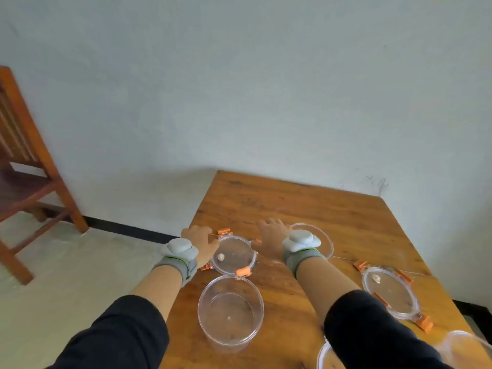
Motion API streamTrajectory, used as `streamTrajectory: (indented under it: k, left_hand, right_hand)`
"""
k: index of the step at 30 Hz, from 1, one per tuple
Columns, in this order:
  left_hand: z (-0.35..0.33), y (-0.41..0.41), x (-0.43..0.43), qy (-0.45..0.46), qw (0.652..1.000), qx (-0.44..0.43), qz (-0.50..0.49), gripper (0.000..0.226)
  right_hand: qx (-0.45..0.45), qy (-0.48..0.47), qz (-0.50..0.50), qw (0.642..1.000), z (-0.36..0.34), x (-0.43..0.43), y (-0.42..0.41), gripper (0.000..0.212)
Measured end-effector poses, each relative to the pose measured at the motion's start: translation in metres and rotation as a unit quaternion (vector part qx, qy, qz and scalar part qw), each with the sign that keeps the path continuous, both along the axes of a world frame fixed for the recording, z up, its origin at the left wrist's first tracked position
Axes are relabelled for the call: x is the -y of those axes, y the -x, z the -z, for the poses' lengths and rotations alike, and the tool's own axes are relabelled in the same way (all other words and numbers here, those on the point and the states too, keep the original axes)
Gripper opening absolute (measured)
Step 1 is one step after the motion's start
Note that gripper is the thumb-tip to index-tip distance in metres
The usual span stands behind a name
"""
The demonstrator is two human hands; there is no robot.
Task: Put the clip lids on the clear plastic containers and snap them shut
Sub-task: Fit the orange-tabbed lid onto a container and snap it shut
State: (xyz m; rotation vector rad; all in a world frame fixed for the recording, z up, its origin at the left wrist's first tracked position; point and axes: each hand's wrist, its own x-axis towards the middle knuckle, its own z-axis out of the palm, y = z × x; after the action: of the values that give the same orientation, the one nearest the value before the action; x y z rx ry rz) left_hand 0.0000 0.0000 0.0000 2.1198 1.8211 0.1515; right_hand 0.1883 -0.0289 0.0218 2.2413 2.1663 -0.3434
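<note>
Black sleeves (114, 331), grey wristbands (179, 258) (green-trimmed, pale pods atop).

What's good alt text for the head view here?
Both hands, the left hand and right hand, rest at the sides of a lidded container with orange clips on a wooden table. An open clear container stands nearer the camera, and a loose clip lid lies to the right.

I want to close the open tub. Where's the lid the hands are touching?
In the head view, that clip lid lies on the wooden table between the left hand and right hand, just behind the open clear container.
</note>
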Motion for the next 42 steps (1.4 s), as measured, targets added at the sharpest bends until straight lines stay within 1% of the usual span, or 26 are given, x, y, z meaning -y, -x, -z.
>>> streamTrajectory:
  k: [4,7,9,11,14,15,18,19,22,23,24,26,28,31,35,38,40,41,42]
  left_hand:
    - [0.013,0.014,0.000,0.040,0.998,-0.016,-0.049,0.059]
    - [0.018,0.012,-0.003,0.082,0.995,-0.012,-0.048,0.075]
    - [0.019,0.010,-0.008,0.097,0.994,-0.020,-0.044,0.079]
    - [0.021,0.004,-0.011,0.116,0.992,-0.022,-0.034,0.072]
    - [0.022,-0.005,-0.015,0.138,0.990,-0.024,-0.034,0.046]
    - [0.024,-0.008,-0.018,0.145,0.988,-0.025,-0.045,0.044]
    - [0.027,-0.009,-0.022,0.162,0.984,-0.025,-0.070,0.046]
    - [0.028,-0.009,-0.024,0.168,0.982,-0.024,-0.078,0.046]
    - [0.030,-0.010,-0.028,0.191,0.978,-0.024,-0.083,0.055]
    - [0.032,-0.010,-0.030,0.194,0.977,-0.023,-0.084,0.058]
    - [0.031,-0.010,-0.030,0.198,0.976,-0.023,-0.086,0.060]
    - [0.033,-0.010,-0.031,0.199,0.976,-0.016,-0.085,0.060]
    - [0.033,-0.010,-0.032,0.200,0.976,-0.015,-0.086,0.059]
    - [0.034,-0.010,-0.032,0.197,0.977,-0.015,-0.082,0.060]
    - [0.028,-0.013,-0.028,0.178,0.981,-0.003,-0.074,0.053]
    - [0.026,-0.017,-0.024,0.131,0.986,0.033,-0.092,0.043]
    - [0.023,-0.019,-0.021,0.131,0.985,0.055,-0.098,0.036]
    - [0.018,-0.021,-0.017,0.138,0.980,0.096,-0.109,0.030]
    - [0.015,-0.022,-0.015,0.155,0.961,0.183,-0.133,0.028]
  right_hand:
    - [-0.020,0.061,0.026,0.998,0.021,-0.007,0.016,0.050]
    - [-0.020,0.081,0.076,0.994,0.033,-0.013,0.018,0.054]
    - [-0.033,0.093,0.114,0.989,0.041,-0.018,0.018,0.058]
    - [-0.054,0.093,0.142,0.984,0.045,-0.022,0.022,0.056]
    - [-0.082,0.071,0.193,0.975,0.047,-0.028,0.029,0.054]
    - [-0.094,0.071,0.219,0.969,0.048,-0.031,0.029,0.055]
    - [-0.155,0.087,0.285,0.942,0.050,-0.033,0.022,0.060]
    - [-0.179,0.093,0.295,0.934,0.050,-0.034,0.019,0.061]
    - [-0.227,0.086,0.315,0.918,0.062,-0.042,0.011,0.060]
    - [-0.236,0.081,0.316,0.915,0.066,-0.045,0.008,0.055]
    - [-0.245,0.084,0.314,0.913,0.066,-0.046,0.007,0.045]
    - [-0.271,0.093,0.298,0.911,0.056,-0.043,0.009,0.018]
    - [-0.284,0.100,0.283,0.911,0.049,-0.042,0.009,0.020]
    - [-0.278,0.101,0.275,0.915,0.049,-0.045,0.003,0.017]
    - [-0.334,0.115,0.257,0.899,0.042,-0.049,-0.003,0.015]
    - [-0.354,0.060,0.243,0.901,0.025,-0.047,-0.004,0.015]
    - [-0.333,-0.001,0.205,0.920,0.009,-0.041,-0.004,0.016]
    - [-0.319,-0.038,0.175,0.931,0.000,-0.035,-0.005,0.018]
    - [-0.306,-0.078,0.141,0.938,-0.009,-0.027,-0.004,0.017]
